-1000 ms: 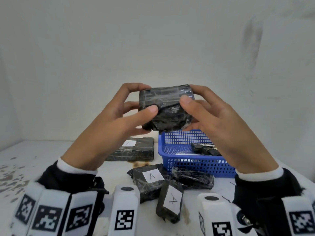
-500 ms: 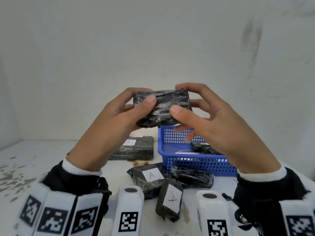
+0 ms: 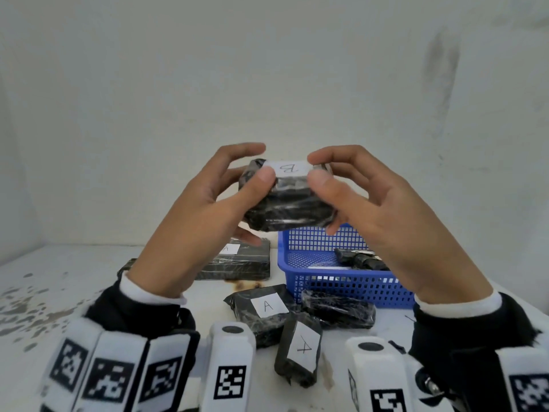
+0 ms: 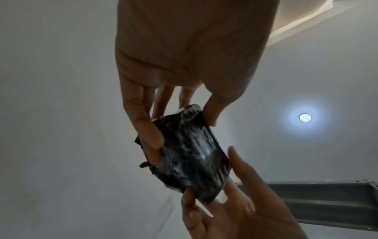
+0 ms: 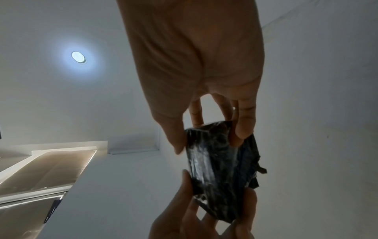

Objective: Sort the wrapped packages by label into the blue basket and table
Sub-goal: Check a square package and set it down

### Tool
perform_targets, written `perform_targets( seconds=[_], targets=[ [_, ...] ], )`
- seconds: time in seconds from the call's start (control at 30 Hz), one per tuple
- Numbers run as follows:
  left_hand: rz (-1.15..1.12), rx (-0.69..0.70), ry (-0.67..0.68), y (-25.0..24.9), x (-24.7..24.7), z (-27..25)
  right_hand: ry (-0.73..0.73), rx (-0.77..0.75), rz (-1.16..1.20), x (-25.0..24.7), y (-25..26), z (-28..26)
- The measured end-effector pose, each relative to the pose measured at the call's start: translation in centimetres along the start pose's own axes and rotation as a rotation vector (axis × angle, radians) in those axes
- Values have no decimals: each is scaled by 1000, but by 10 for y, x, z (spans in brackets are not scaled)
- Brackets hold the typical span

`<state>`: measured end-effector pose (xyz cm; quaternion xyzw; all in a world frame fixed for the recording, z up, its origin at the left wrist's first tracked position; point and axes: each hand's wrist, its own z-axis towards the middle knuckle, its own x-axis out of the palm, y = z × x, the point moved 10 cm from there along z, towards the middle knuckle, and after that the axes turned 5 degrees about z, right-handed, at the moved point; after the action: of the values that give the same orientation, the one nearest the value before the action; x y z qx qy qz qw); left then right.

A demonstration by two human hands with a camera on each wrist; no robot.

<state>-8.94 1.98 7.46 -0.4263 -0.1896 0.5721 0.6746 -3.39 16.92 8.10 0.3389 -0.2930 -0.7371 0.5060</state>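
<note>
Both hands hold a black wrapped package [image 3: 288, 203] up in front of the wall, above the table. Its white label [image 3: 289, 168] faces up and reads B, seen upside down. My left hand [image 3: 208, 209] grips its left end, thumb in front and fingers behind. My right hand [image 3: 365, 203] grips the right end the same way. The wrist views show the package [image 4: 190, 155] [image 5: 223, 169] pinched between both sets of fingers. The blue basket [image 3: 344, 281] stands on the table below, at the right, with a dark package [image 3: 361, 258] inside.
On the white table [image 3: 59, 278] lie a large black package labelled A [image 3: 237, 258], two smaller ones labelled A [image 3: 264, 307] [image 3: 300, 352], and a black package with no label showing [image 3: 337, 310] against the basket's front. The wall stands close behind.
The package has been turned over between my hands, so the B label now shows on top. Both hands have shifted their hold to its ends.
</note>
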Motion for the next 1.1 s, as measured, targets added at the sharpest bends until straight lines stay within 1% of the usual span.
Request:
perform_targets(
  seconds=[0.1,0.23,0.33,0.43,0.53,0.7,0.9,1.0,1.1],
  targets=[
    [-32,-11,-5,3,-4,2,13,-16,17,-1,0,1],
    [-31,-44,-33,7,-7,3,13,19,36,-3,-8,4],
    [-20,-24,-52,5,-9,3,16,5,40,0,-6,4],
    [9,2,-38,2,-8,3,20,-16,49,3,-5,5],
    [33,22,-32,0,-8,2,16,-17,22,4,-4,4],
    [8,3,-32,-1,-6,-1,-1,-5,-19,3,-2,2],
    [-7,-18,-71,0,-5,0,-6,-16,-53,4,0,1],
    [7,-33,-75,4,-6,1,-40,-17,-43,1,-2,2],
    [25,-90,-58,13,-5,3,-112,-8,17,-10,-7,3]
  ],
)
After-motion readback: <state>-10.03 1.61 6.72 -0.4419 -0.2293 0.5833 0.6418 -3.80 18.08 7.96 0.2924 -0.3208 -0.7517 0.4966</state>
